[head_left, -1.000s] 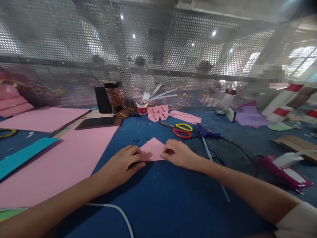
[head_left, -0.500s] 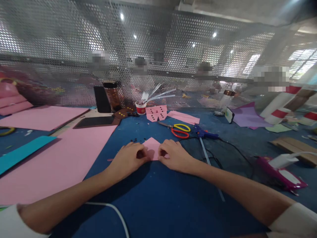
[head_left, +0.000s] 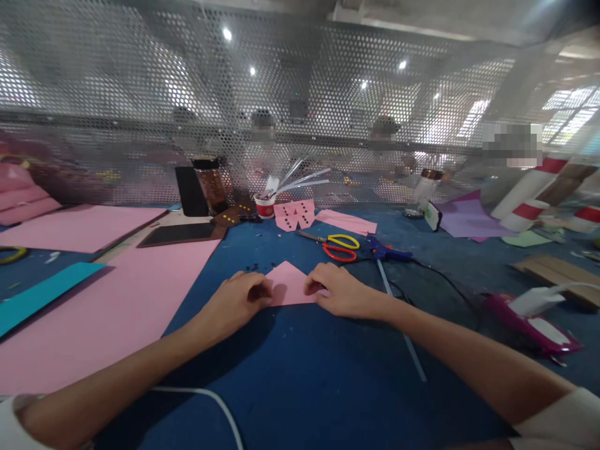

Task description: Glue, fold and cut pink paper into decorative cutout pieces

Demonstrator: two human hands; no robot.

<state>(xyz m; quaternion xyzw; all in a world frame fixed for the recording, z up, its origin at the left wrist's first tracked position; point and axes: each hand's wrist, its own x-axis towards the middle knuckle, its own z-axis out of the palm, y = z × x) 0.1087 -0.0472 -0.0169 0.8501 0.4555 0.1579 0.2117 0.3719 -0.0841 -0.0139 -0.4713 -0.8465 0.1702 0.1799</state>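
A small piece of folded pink paper [head_left: 291,284], pointed at its far side, lies on the blue table [head_left: 300,375] in front of me. My left hand [head_left: 244,297] is curled at its left edge, thumb and fingertips pinching the corner. At the right edge my right hand [head_left: 340,289] has its bent fingers and thumb on the paper. Both hands hide the paper's side corners. Several tiny dark bits [head_left: 255,267] lie just beyond my left hand. Past the paper are scissors [head_left: 340,247] with one yellow and one red handle loop.
A blue glue gun [head_left: 389,251] with a clear stick and a black cord lies to the right. Large pink sheets [head_left: 117,306] and a turquoise strip [head_left: 47,294] cover the left. Behind stand a paper cup [head_left: 265,206], a dotted pink cutout [head_left: 294,214] and a perforated metal screen [head_left: 300,75].
My hands have moved slightly apart along the pink paper, the left one to the left and the right one a little to the right. More of the paper shows between them.
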